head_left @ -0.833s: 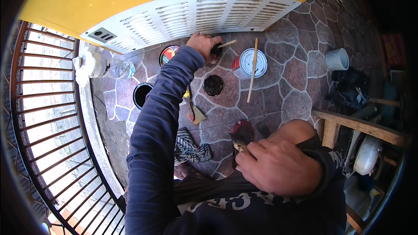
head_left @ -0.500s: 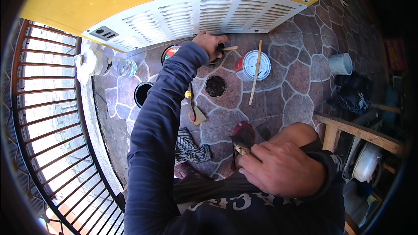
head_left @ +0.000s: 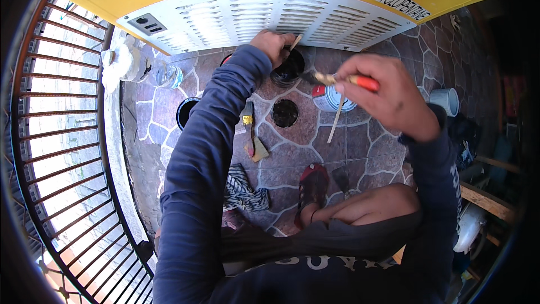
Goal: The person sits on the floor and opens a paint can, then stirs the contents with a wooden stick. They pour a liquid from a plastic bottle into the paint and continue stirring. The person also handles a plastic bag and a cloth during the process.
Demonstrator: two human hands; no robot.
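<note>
Near the base of a yellow appliance, my left hand is closed around a pale wooden stick at the rim of an open can with black contents. To the right, my right hand grips a paintbrush with an orange-red handle end. Its dark tip points left toward the can. Below the brush stands a white and red paint can, with a flat wooden strip across its top. A round black-filled lid or shallow tin lies on the floor nearer me.
The appliance's white louvred panel bounds the far side, a metal railing the left. Around lie a dark open container, another brush, a sponge, a striped cloth, a plastic bottle and a grey-white cup.
My right hand has risen from beside my knee and moved forward with the brush, close to the black can. In my left hand, the stick now points more upward, and more of the can shows.
</note>
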